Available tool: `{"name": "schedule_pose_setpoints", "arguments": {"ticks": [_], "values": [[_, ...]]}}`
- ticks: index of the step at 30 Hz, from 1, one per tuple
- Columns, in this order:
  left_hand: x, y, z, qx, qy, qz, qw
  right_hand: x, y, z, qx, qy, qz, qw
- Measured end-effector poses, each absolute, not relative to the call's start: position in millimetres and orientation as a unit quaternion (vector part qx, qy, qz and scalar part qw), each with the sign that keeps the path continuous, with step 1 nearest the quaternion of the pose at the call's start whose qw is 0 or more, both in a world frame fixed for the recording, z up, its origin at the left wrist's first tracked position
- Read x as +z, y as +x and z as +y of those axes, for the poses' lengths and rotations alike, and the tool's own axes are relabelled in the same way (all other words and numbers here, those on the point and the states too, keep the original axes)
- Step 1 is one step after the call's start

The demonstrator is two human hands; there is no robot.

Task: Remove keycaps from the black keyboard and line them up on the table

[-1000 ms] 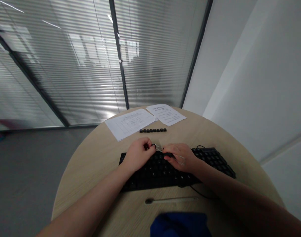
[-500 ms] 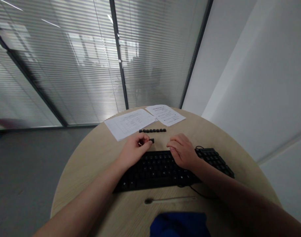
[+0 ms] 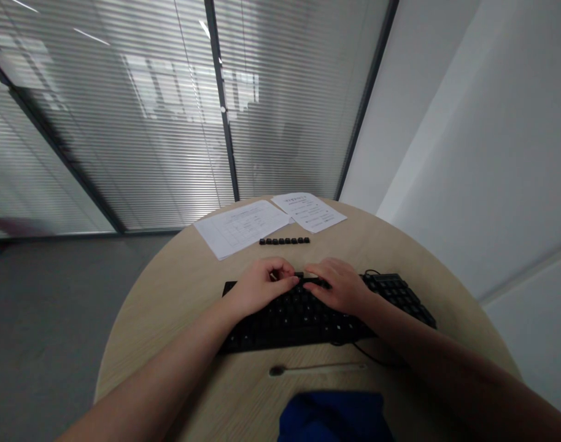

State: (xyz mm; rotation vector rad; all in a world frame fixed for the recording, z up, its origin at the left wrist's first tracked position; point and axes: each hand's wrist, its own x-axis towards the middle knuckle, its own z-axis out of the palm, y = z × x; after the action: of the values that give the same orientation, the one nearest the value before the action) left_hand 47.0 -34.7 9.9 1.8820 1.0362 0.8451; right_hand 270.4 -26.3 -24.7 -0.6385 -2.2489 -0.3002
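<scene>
A black keyboard (image 3: 285, 322) lies in front of me on the round table. Over its back edge, my left hand (image 3: 264, 285) pinches a small black keycap (image 3: 299, 274) between thumb and fingertips. My right hand (image 3: 338, 285) is close by on the right, its thumb and forefinger apart with the keycap near their tips; whether they touch it I cannot tell. Both hands cover part of the upper key rows. Behind them, several loose black keycaps (image 3: 285, 241) stand in a straight row on the tabletop.
Printed papers (image 3: 239, 227) lie at the far side of the round wooden table (image 3: 170, 294). A thin brush (image 3: 317, 369) rests in front of the keyboard, near a blue cloth-like thing (image 3: 333, 417). A black cable (image 3: 372, 358) curls beside my right forearm.
My left hand has moved right with the keycap, to the keyboard's back edge. My right hand has shifted slightly left, and its thumb and forefinger have parted near the keycap.
</scene>
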Motion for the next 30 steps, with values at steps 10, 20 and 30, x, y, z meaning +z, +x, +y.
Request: {"name": "schedule_pose_setpoints", "arguments": {"ticks": [10,20,30], "values": [[5.2,47.0,-33.8,0.274,0.806,0.424,0.308,-26.4,270.1,-23.8,-0.091,-0.283,-0.898,0.325],[-8.2,32.3,-15.1,0.176,0.856,0.466,0.137,28.4,282.9,-11.1,-0.037,-0.542,-0.825,0.157],[-11.1,30.2,-12.4,0.190,0.858,0.444,0.174,-24.8,321.9,130.2,0.154,-0.560,-0.800,0.151]]}}
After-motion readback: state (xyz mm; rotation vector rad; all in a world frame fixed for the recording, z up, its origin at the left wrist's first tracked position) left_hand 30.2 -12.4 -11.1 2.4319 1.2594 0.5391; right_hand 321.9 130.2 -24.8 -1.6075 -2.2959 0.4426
